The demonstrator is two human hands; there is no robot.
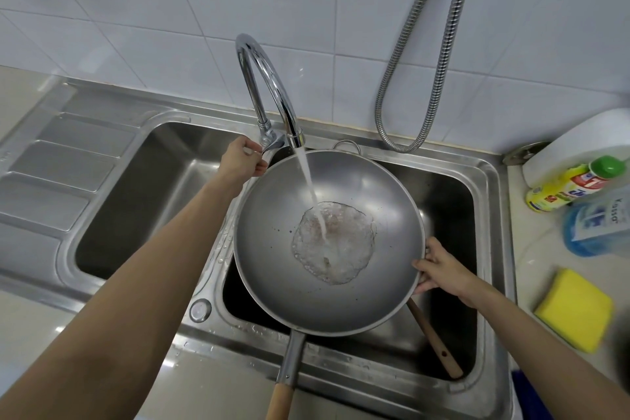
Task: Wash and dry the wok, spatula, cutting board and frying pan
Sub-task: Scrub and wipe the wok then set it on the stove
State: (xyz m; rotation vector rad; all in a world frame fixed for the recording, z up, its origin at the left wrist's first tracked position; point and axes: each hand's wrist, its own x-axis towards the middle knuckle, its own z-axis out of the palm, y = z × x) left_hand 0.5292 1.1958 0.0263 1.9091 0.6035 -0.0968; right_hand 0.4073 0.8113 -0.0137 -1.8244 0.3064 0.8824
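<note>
My wok (327,242) sits tilted over the right basin of the steel sink (112,201), its long wooden-ended handle pointing toward me and the tap (269,89) pouring a stream of water (312,187) into a frothy pool at its middle. My right hand (439,269) grips the wok's right rim, thumb on the inner edge and fingers curled under the outside, while my left hand (243,157) is at the far left edge of the wok, fingers curled round the tap's lever. A wooden handle (436,341) pokes out from beneath the wok on the near right, just below my right hand; what it belongs to is hidden.
</note>
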